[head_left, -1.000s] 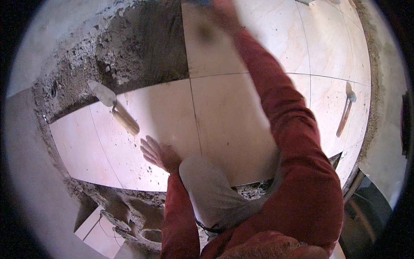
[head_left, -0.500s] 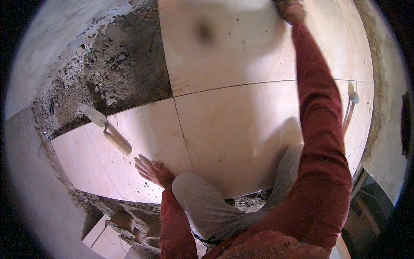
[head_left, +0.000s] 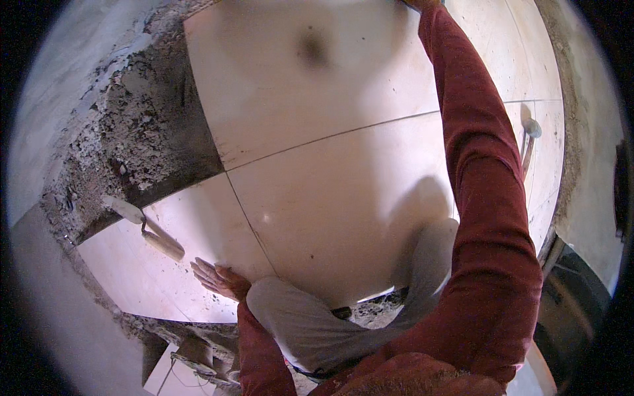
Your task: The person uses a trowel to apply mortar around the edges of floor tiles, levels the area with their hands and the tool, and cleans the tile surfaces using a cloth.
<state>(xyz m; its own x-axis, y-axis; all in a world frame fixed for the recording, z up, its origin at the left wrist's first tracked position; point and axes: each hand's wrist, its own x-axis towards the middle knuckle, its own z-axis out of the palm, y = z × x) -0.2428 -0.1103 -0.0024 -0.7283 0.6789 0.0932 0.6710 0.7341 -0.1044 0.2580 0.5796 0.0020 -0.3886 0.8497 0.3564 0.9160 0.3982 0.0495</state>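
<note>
My left hand (head_left: 221,280) lies flat on a pale tile (head_left: 198,221), its fingers stretched toward a pointing trowel. That trowel (head_left: 163,245) has a wooden handle resting on the tile, and its blade reaches the edge of the rough dark bed. Far ahead, my right arm stretches over the tiles to the top edge, where my right hand (head_left: 423,3) is mostly cut off. A bit of something dark shows beside it; the half-second-old frame shows the fingers closed round a dark thing too unclear to name. Below that arm is a large pale tile (head_left: 330,191).
A hammer-like tool (head_left: 531,131) with a pale round head lies on the tiles at right. Rough dark mortar (head_left: 148,112) lies uncovered at far left. Walls rise on both sides. Broken rubble and tile pieces (head_left: 175,373) are behind me at lower left.
My right hand has gone farther ahead, nearly out of the picture. The view has shifted, so the tiles and trowel appear moved. My left hand stays flat on the tile.
</note>
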